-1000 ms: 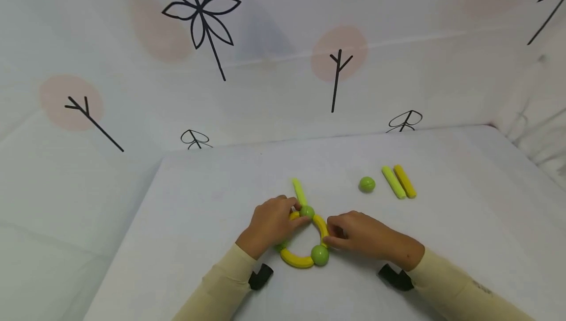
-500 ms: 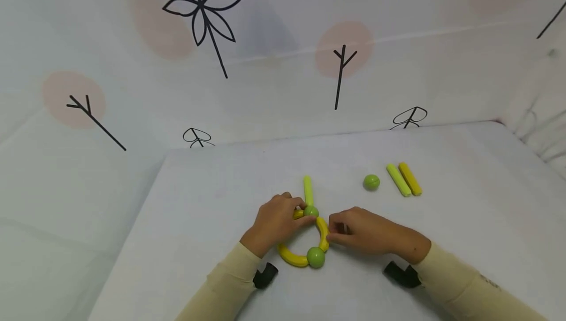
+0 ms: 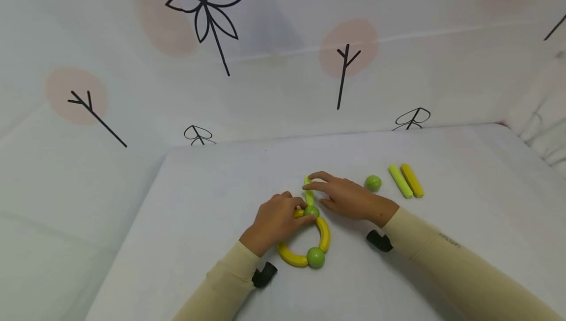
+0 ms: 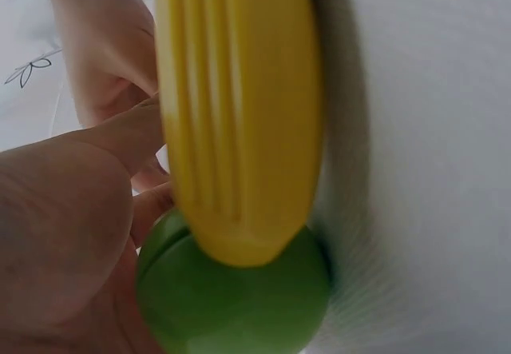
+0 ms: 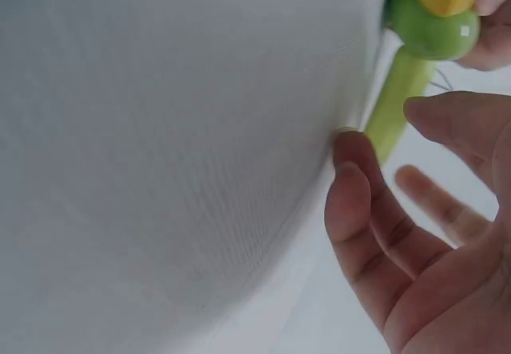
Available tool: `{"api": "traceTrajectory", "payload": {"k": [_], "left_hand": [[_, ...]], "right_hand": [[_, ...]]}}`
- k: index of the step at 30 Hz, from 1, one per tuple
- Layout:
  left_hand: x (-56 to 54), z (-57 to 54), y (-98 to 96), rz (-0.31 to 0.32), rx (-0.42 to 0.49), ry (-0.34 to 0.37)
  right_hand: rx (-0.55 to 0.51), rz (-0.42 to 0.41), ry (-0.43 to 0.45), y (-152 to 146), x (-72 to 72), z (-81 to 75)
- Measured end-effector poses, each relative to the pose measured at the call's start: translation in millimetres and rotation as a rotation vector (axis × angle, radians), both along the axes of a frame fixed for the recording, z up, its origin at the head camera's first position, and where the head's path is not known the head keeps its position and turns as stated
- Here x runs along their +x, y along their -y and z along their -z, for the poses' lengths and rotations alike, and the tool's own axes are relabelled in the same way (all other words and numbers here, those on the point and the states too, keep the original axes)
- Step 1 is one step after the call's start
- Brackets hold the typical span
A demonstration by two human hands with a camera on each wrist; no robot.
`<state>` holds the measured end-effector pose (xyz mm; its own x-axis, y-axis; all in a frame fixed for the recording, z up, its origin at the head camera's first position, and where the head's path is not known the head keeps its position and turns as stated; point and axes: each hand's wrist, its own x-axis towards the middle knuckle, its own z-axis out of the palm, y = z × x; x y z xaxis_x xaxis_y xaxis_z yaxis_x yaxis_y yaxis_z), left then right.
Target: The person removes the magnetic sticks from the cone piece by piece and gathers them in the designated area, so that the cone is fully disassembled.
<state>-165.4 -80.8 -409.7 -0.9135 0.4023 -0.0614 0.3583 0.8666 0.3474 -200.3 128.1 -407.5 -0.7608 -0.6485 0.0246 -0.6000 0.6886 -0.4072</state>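
My left hand (image 3: pixel 275 217) pinches a green ball (image 3: pixel 311 212) at the top of a ring between thumb and fingers. A lime-green stick (image 3: pixel 309 198) runs away from that ball. My right hand (image 3: pixel 347 197) is beside this stick, fingers loosely spread; in the right wrist view, thumb and fingertips stand apart around its far end. The ring has yellow curved rods (image 3: pixel 325 235) and another green ball (image 3: pixel 316 257) at its near side. My left hand covers the ring's left part; a yellow curved rod (image 4: pixel 239 106) meets a green ball (image 4: pixel 231 298) there in the left wrist view.
Right of the ring lie a loose green ball (image 3: pixel 373 183), a second lime-green stick (image 3: pixel 400 181) and a straight yellow stick (image 3: pixel 412 180). All rest on a white table (image 3: pixel 212 178). A patterned fabric wall (image 3: pixel 274 90) rises behind its back edge.
My right hand has left the ring's right yellow rod and moved up and away to the lime-green stick, its fingers spreading. Earlier the stick swung more upright. My left hand keeps its pinch.
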Motion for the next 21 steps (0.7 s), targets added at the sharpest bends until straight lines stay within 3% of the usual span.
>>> {"api": "traceTrajectory", "payload": {"k": [6, 14, 21], "left_hand": [[0.0, 1.2, 1.2, -0.002, 0.012, -0.001], [2.4, 2.6, -0.9, -0.022, 0.006, -0.017], [1.9, 0.5, 0.1, -0.024, 0.003, -0.026]], "right_hand": [[0.055, -0.029, 0.002, 7.3, -4.6, 0.1], [0.116, 0.051, -0.025, 4.2, -0.3, -3.4], [0.178, 0.052, -0.102, 2.3, 1.2, -2.3]]}}
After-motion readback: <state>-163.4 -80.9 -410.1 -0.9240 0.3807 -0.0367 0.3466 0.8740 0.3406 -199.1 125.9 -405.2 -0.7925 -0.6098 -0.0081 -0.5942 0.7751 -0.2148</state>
